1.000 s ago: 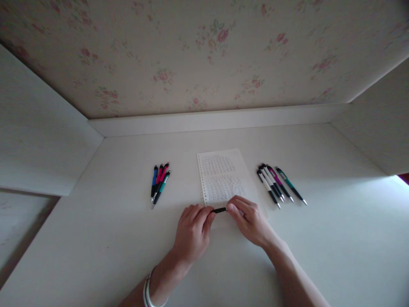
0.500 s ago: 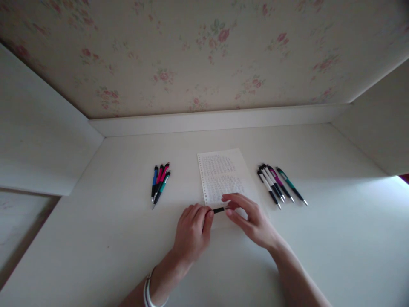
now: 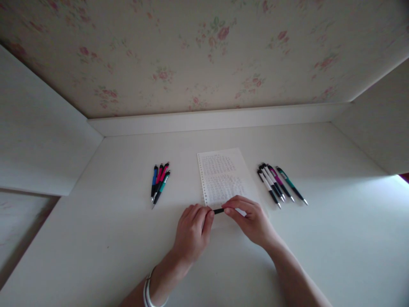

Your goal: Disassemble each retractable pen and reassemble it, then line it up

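**Head Camera Status: Black Pen Held Between Both Hands**

Reading my remote feed from left to right, I note the following.

At the far left, a pale side panel (image 3: 35, 123) borders the white desk (image 3: 79, 256). On the desk, a compact pen group lies with its tips toward the wearer: one blue pen (image 3: 155, 183), two pink pens (image 3: 159, 179) and one teal pen (image 3: 162, 187), the last slanting across the near end of the group.

Next, a white band (image 3: 147, 292) encircles the left wrist. The left hand (image 3: 193, 232) has its fingers curled closed, with thumb and forefinger gripping the left end of the black pen (image 3: 219, 211). This pen sits roughly level between the hands, over the near part of the paper sheet (image 3: 223, 175); only its dark middle section is exposed. I cannot tell whether it touches the sheet. The sheet has punched holes along its left edge and two blocks of handwriting.

The right hand (image 3: 251, 219) pinches the pen's right end between thumb and fingertips.

Further right, white pens (image 3: 266, 182) lie side by side, followed by a purple pen (image 3: 276, 177) and a green pen (image 3: 286, 179). Another side panel (image 3: 377, 123) closes the right side.
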A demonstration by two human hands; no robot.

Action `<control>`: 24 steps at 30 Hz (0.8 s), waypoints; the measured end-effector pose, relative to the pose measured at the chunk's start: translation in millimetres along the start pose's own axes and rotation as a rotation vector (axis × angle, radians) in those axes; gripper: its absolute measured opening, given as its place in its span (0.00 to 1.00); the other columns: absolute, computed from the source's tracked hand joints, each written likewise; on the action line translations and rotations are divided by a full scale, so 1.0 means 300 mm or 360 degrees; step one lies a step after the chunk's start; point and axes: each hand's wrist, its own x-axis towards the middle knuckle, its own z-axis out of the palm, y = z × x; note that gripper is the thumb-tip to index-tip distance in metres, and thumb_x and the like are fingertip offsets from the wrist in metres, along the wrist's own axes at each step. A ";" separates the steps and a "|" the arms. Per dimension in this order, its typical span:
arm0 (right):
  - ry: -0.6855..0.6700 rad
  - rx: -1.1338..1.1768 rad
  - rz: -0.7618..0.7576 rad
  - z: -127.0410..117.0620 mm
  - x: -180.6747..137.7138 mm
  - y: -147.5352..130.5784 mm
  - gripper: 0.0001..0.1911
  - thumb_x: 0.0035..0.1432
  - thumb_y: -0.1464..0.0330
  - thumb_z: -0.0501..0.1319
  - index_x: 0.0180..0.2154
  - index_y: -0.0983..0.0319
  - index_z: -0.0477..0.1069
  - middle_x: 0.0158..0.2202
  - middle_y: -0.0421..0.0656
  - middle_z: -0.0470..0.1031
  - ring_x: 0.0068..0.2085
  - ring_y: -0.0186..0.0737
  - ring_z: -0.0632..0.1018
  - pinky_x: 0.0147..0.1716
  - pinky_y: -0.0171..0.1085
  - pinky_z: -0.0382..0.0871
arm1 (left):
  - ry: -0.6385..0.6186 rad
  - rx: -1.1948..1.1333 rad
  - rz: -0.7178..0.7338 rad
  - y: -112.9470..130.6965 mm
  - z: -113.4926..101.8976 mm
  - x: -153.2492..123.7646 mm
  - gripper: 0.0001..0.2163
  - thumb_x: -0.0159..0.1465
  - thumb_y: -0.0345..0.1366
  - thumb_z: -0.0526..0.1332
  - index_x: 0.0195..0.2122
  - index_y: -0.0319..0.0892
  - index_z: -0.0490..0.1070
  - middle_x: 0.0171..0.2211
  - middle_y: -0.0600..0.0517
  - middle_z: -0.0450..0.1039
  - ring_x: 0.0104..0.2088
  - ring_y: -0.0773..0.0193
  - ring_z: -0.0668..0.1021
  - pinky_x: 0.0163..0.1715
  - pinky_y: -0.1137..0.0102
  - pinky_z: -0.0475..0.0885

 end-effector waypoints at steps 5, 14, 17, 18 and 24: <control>0.0129 -0.0060 0.0040 0.021 -0.004 0.006 0.10 0.64 0.65 0.60 0.30 0.60 0.74 0.29 0.42 0.75 0.31 0.38 0.76 0.28 0.35 0.69 | 0.0049 -0.0018 0.0048 -0.004 -0.002 -0.005 0.06 0.70 0.32 0.56 0.40 0.41 0.72 0.32 0.49 0.74 0.35 0.59 0.75 0.37 0.63 0.72; 0.0374 0.0337 0.0256 0.060 -0.014 -0.009 0.13 0.66 0.61 0.57 0.30 0.60 0.69 0.23 0.38 0.70 0.26 0.35 0.71 0.28 0.34 0.65 | 0.0100 -0.0328 0.0191 -0.006 -0.003 -0.011 0.13 0.69 0.29 0.58 0.54 0.44 0.69 0.41 0.47 0.77 0.40 0.61 0.78 0.41 0.65 0.76; 0.0538 0.0560 0.0365 0.049 -0.011 0.016 0.14 0.66 0.58 0.56 0.31 0.60 0.69 0.22 0.37 0.68 0.25 0.34 0.70 0.27 0.34 0.65 | -0.0136 -0.0528 0.0355 0.014 -0.006 -0.019 0.18 0.69 0.28 0.57 0.59 0.45 0.64 0.41 0.47 0.78 0.39 0.63 0.79 0.39 0.67 0.77; 0.0584 0.0600 0.0385 0.044 -0.009 0.024 0.14 0.66 0.58 0.57 0.31 0.60 0.69 0.23 0.38 0.68 0.25 0.34 0.69 0.27 0.34 0.65 | -0.0205 -0.0532 0.0412 0.020 -0.008 -0.023 0.17 0.68 0.28 0.57 0.58 0.44 0.65 0.39 0.48 0.78 0.36 0.63 0.79 0.37 0.67 0.77; 0.0714 0.0551 0.0415 0.033 -0.012 0.031 0.19 0.70 0.58 0.48 0.56 0.58 0.64 0.30 0.40 0.74 0.21 0.32 0.69 0.21 0.34 0.66 | -0.0245 -0.0455 0.0441 0.027 -0.019 -0.038 0.06 0.68 0.35 0.58 0.45 0.43 0.69 0.29 0.52 0.75 0.27 0.66 0.76 0.31 0.70 0.73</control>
